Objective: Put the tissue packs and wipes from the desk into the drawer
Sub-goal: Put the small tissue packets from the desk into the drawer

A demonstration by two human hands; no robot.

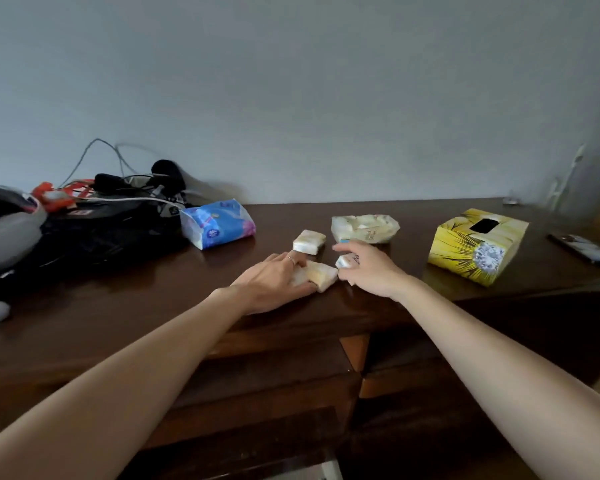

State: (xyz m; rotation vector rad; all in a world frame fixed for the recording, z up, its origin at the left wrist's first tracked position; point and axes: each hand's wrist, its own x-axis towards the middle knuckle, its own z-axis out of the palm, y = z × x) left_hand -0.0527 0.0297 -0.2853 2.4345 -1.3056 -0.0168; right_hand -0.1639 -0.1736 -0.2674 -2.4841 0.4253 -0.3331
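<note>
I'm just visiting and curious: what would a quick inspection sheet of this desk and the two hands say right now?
Surface: dark wooden desk, glossy.
Job's things: blue tissue pack; opened pale pack; small pack lying free; another small pack under the left fingers; a tiny packet at the right fingertips.
Clutter: yellow tissue box, black bag, phone, grey helmet-like thing.
Hands: left hand resting on its pack; right hand pinching the packet.
Cables: white and grey cords over the bag.
Surroundings: plain grey wall; drawer fronts below, none seen open.
</note>
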